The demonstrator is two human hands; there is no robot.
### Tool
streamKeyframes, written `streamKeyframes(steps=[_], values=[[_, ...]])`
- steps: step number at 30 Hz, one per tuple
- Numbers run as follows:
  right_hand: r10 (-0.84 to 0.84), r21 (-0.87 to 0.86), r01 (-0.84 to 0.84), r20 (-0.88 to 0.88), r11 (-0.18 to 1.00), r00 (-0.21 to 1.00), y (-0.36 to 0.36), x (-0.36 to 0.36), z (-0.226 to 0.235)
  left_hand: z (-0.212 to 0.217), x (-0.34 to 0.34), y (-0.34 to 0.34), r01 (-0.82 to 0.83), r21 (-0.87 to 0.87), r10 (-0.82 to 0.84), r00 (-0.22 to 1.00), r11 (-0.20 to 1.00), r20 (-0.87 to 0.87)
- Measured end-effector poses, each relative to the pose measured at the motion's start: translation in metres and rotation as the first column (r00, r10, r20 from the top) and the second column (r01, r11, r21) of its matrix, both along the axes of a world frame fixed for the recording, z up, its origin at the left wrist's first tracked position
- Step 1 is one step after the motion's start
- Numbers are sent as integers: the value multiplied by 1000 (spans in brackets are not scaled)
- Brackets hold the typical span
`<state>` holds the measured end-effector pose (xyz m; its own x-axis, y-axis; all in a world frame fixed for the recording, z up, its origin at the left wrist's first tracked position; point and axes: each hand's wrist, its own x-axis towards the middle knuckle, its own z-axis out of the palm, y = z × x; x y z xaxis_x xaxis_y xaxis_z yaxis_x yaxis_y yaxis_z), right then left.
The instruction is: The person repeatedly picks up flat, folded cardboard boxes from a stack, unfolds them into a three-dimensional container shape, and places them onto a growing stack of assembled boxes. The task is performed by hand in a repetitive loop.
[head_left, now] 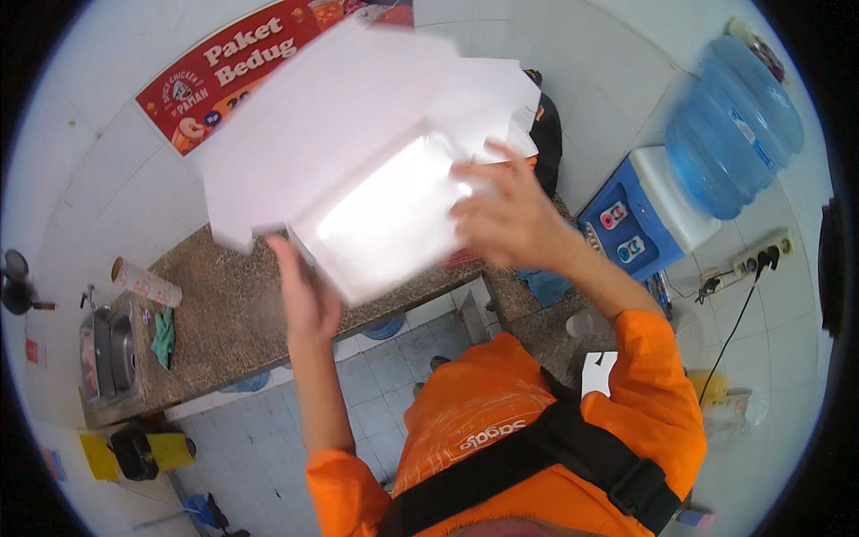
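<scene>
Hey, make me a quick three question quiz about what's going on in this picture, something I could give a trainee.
1. True or false: both hands are on the white cardboard box.
2. Multiple choice: what stands on the blue and white dispenser at the right? A) a kettle B) a large blue water bottle C) a stack of plates
3. Fill in: the green cloth lies on the speckled counter beside the ____.

Key
1. True: the left hand supports its lower edge and the right hand presses on its right side.
2. B, the large blue water bottle.
3. Sink.
</scene>
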<state>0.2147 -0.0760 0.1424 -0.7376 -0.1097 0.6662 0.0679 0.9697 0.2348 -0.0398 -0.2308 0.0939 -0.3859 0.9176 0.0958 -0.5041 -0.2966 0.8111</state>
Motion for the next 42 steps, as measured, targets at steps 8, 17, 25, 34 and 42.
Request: streamKeyframes(steps=[8,17,25,34,42], values=[[-269,-378,246,-7,892,963,114,-2,-1,-11,-5,159,56,469,471,-28,881,-882],[-322,-435,420,284,796,903,165,63,-30,-9,-3,187,237,383,408,-63,893,-911],[-359,-227,470,400,853,843,166,64,-21,-19,28,174,269,423,437,9,865,-899],[-321,-467,644,597,606,735,155,40,35,-42,16,189,-342,511,613,492,789,-618],[-625,-383,748,410,543,664,100,-98,-16,-64,33,235,-330,313,454,688,890,-566]])
